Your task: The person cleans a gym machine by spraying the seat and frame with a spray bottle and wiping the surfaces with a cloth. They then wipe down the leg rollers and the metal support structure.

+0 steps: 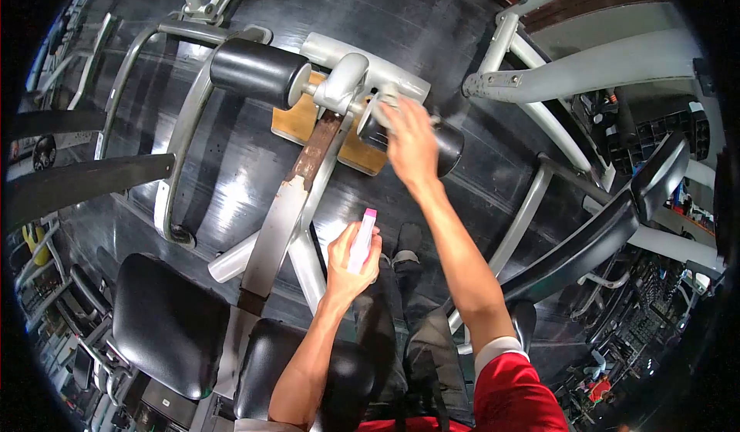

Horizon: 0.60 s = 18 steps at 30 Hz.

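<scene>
My left hand (343,272) is closed around a slim white bottle with a pink cap (362,241), held upright over the floor. Farther forward, my right hand (413,145) presses a pale cloth (388,102) against the inner end of the right black foam roller (450,148); motion blurs the cloth and fingertips. That hand hides part of the roller. A matching left roller (258,70) sits across the grey metal joint (344,81). From the joint a worn grey beam (281,224), with paint flaked off its upper part, runs back toward me.
Black padded seats (169,324) lie at lower left. A yellow-brown plate (293,124) is under the rollers. Curved metal frames (193,135) stand on the left; another machine with a long black pad (578,243) is on the right. My shoe (409,239) rests on the dark floor.
</scene>
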### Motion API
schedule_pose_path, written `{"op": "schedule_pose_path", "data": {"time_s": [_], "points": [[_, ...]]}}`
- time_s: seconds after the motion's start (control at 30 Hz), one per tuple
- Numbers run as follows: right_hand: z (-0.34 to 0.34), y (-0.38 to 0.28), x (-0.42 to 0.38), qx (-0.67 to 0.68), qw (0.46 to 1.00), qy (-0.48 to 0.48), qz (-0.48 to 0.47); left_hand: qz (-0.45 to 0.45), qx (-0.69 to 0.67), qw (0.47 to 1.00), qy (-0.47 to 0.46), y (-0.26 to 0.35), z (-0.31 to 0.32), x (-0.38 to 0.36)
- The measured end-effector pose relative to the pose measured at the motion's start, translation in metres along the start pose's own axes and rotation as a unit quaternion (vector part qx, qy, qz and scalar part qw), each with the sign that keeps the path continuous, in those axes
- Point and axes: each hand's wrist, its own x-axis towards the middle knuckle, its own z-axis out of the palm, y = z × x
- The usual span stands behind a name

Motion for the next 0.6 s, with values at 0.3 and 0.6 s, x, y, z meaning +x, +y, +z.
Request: {"op": "schedule_pose_path", "data": {"time_s": [0.3, 0.6], "points": [[-0.008, 0.011, 0.0, -0.029, 0.995, -0.058, -0.074, 0.001, 0.009, 1.0, -0.009, 0.003, -0.004, 0.001], [-0.053, 0.048, -0.035, -0.067, 0.993, -0.05, 0.088, 0.011, 0.015, 1.0, 0.004, 0.009, 0.0, 0.001]]}}
